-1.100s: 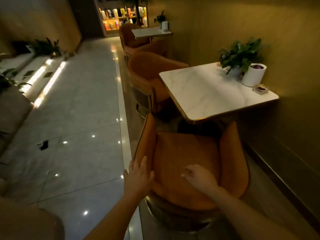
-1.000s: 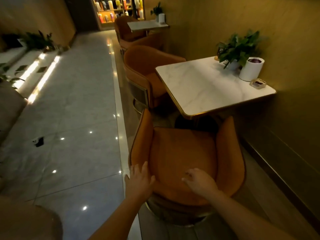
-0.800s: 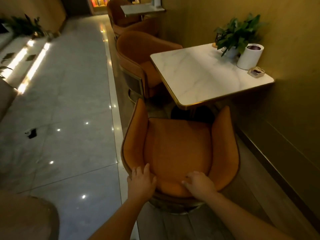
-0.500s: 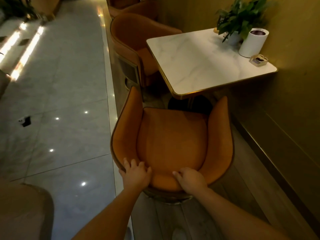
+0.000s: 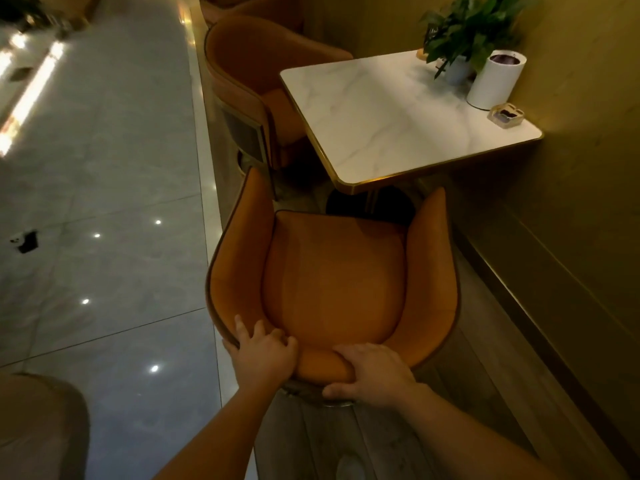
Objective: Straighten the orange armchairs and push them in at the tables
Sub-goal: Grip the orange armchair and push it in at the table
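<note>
Now: both my hands on the armchair's back

Down in the lower left corner sits the rounded edge of a brown seat (image 5: 38,424), and above it the pale floor tiles (image 5: 104,168) carry bright dots of reflected light. Low in the middle, my left hand (image 5: 263,355) curls its fingers over the top rim of the near orange armchair (image 5: 332,278). Just beside it, my right hand (image 5: 374,375) grips the same padded rim, fingers over the top and thumb on the outer side. The armchair fills the centre of the frame, facing the marble-topped table (image 5: 388,119); its arm tips come close to the table's near edge, and its seat lies short of that edge. A second orange armchair (image 5: 256,81) stands at the table's left side, in the upper middle. On the table's far right corner stand a green plant (image 5: 467,26), a white cylinder (image 5: 493,81) and a small dish (image 5: 505,116).
</note>
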The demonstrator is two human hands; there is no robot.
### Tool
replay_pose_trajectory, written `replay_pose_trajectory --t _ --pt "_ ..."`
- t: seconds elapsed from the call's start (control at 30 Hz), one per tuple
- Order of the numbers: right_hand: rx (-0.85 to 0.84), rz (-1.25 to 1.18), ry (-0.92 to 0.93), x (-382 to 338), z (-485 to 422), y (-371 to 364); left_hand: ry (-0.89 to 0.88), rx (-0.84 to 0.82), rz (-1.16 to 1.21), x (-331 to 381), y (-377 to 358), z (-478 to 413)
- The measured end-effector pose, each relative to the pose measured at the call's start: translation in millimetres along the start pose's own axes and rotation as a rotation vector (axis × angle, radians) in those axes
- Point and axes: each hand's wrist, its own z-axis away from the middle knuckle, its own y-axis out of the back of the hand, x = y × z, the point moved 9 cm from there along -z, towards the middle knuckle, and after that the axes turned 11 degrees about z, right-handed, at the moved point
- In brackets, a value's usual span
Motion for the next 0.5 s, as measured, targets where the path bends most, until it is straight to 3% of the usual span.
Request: replay_pose_trajectory --t 0.5 --pt "0.035 0.023 -0.001 7 24 7 0.036 -0.033 0.016 9 -15 26"
